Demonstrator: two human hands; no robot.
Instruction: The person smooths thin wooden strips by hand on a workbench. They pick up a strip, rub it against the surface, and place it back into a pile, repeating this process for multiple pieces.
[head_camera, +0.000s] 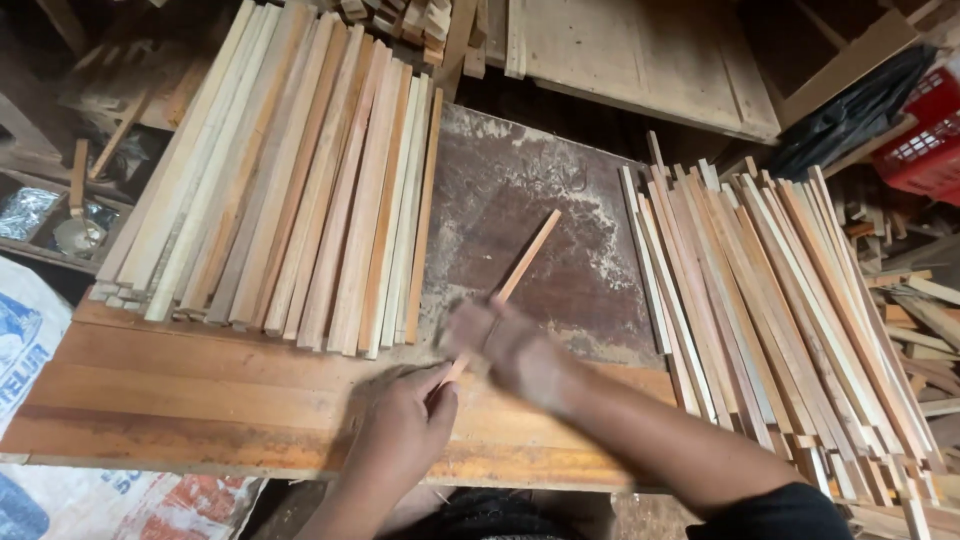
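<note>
I see L hand (405, 430) grip closed on thin wood strip (505, 290) over desk (200, 400) centre; R hand (515, 350) blurred on it, grip unclear. Left stack (290, 180) neat, right pile (780, 300) loose: roughly halfway.

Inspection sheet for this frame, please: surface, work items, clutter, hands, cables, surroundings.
Surface: wooden workbench with a dusty dark board at its centre.
Job's things: one thin wooden strip held angled over the board; left stack of strips; right stack of strips.
Clutter: sawdust on the board.
Hands: left hand grips the strip's near end; right hand is blurred, on the strip.
Cables: nothing seen.
Surroundings: red plastic crate, printed sack, wood offcuts.
</note>
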